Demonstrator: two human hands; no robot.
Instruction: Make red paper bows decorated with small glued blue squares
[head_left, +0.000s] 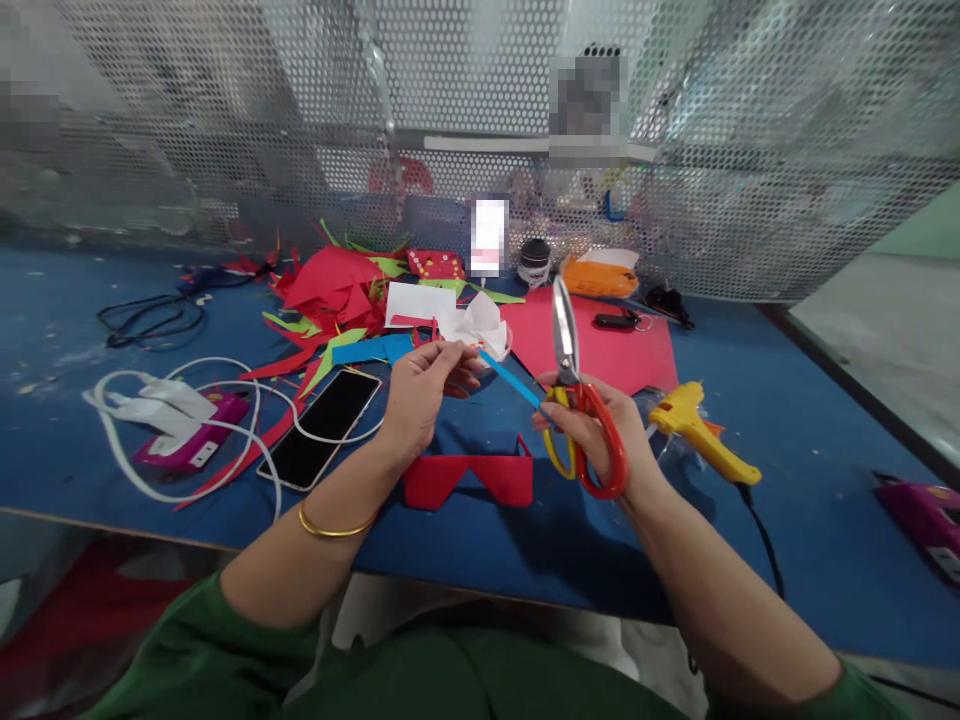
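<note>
My left hand (431, 385) is closed in a pinch at the upper left end of a narrow blue strip (511, 378). The strip slants down to my right hand (600, 420), whose thumb and finger hold its other end. That same hand is also closed around scissors (565, 345), with one red and one yellow handle; their blades point up, away from the strip. Below my hands, a red cut-out piece (469, 478) shaped like a pair of glasses lies near the table's front edge. A small white and red bit shows by my left fingertips, too small to name.
Red and green scraps (334, 285) pile up at the back left, beside blue pieces (367, 349). A phone (322, 430) and white cables lie left. Red sheet (600, 345) lies behind the scissors. A yellow glue gun (701, 430) rests right. Perforated metal (480, 90) stands behind.
</note>
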